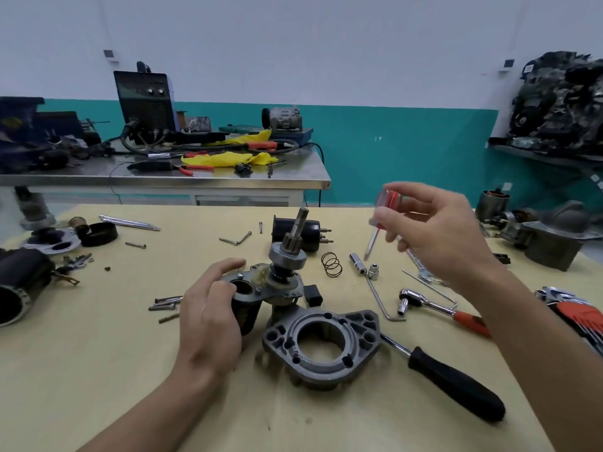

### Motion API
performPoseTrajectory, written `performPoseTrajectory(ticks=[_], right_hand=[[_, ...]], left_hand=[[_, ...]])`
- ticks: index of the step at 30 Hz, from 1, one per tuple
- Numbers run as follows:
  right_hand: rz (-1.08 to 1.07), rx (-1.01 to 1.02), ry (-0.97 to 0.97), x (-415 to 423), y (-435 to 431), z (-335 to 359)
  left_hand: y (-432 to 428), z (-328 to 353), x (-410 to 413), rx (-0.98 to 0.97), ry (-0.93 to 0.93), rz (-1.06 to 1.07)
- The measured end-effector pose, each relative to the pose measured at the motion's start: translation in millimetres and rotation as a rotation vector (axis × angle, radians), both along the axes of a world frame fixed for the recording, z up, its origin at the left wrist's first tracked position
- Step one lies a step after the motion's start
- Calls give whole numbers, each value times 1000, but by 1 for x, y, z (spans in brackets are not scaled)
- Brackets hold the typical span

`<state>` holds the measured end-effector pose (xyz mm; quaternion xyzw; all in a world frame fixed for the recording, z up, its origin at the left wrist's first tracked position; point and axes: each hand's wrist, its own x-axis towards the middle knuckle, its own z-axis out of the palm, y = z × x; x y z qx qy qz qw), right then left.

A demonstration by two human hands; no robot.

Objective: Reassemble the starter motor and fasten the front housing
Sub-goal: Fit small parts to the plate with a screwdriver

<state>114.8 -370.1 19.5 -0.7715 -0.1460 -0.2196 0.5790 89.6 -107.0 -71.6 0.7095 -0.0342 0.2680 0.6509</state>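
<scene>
A person's two bare hands work over a pale wooden table (98, 370) strewn with tools and parts.

The left hand (208, 316) grips the starter motor (261, 288). Its fingers curl round the left side of the dark body, and the forefinger reaches along the top edge of the grey end plate. The motor stands upright just right of those fingers. Its geared pinion shaft (295, 236) rises tilted from the top, beyond the fingertips and clear of them.

The front housing (323, 345), a grey cast ring with bolt holes, lies flat on the table just right of the left palm and in front of the motor. No finger touches it. Whether it touches the motor's base cannot be told.

The right hand (437, 236) is raised above the table, well apart from the motor and housing. Its thumb and fingertips pinch the red and clear handle of a screwdriver (383, 216). The other fingers are loosely spread. The blade slants down and to the left, below the fingers, with its tip in the air.

A coil spring (332, 264) lies between the motor and the blade tip. A ratchet (424, 303) lies below the right wrist.
</scene>
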Motion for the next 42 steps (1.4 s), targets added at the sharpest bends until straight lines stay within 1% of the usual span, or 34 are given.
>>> performPoseTrajectory(ticks=[2,3,4,6,9,11,13,15,20,28,33,35,39,42], right_hand=[[264,46,-54,-18,28,8],[353,30,-59,-22,42,9],[405,-5,-57,-23,56,10],[430,-87,-59,-19,79,10],[379,-177,-54,-5,98,14],[364,-213,-32,2,107,15],[323,-310,-59,7,112,13],[288,-356,-68,9,113,12],[205,-395,-44,10,103,16],[235,-374,-16,8,100,14],[194,-409,-5,8,102,13],[121,-429,-36,5,103,12],[-116,-565,-123,-1,109,8],[-138,-605,-113,-4,114,8]], left_hand=[[-2,0,0,54,-4,12],[-2,0,0,62,-3,12],[-2,0,0,59,0,4],[0,-1,1,35,10,-24],[0,-1,1,9,13,-86],[-1,0,-1,36,-13,-128],[-2,-1,-2,84,-48,-133],[-2,-1,-3,95,-61,-139],[-3,-3,-2,63,-60,-129],[-2,-5,-1,15,-40,-147],[-1,-5,0,25,-54,-165],[-2,-4,-2,31,-64,-169],[-3,-2,-3,49,-78,-165],[-4,-2,-4,43,-77,-154]])
